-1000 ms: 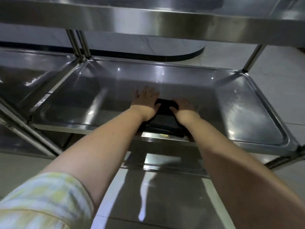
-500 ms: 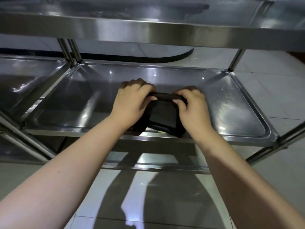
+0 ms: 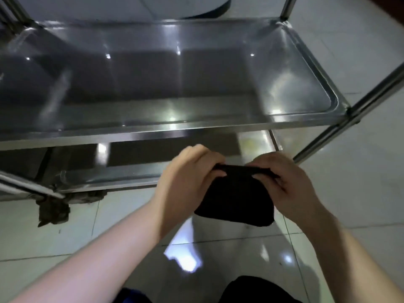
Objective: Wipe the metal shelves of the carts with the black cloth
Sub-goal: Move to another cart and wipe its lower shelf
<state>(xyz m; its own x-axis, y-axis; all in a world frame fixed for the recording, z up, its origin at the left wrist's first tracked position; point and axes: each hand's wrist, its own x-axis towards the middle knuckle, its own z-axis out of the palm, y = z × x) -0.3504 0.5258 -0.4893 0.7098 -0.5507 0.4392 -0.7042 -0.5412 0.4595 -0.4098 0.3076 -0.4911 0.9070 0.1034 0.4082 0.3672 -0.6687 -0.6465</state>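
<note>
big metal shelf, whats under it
A lower shelf sits beneath. The left hand, right hand and black cloth cover its front right part; its back is hidden by the big metal shelf.

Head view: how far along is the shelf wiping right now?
Done, apparently: the shiny steel tray shelf lies bare and gleaming. In hand: left hand and right hand grip the folded black cloth off the shelf, above the tiled floor. Left: likely the lower steel shelf beneath.
</note>
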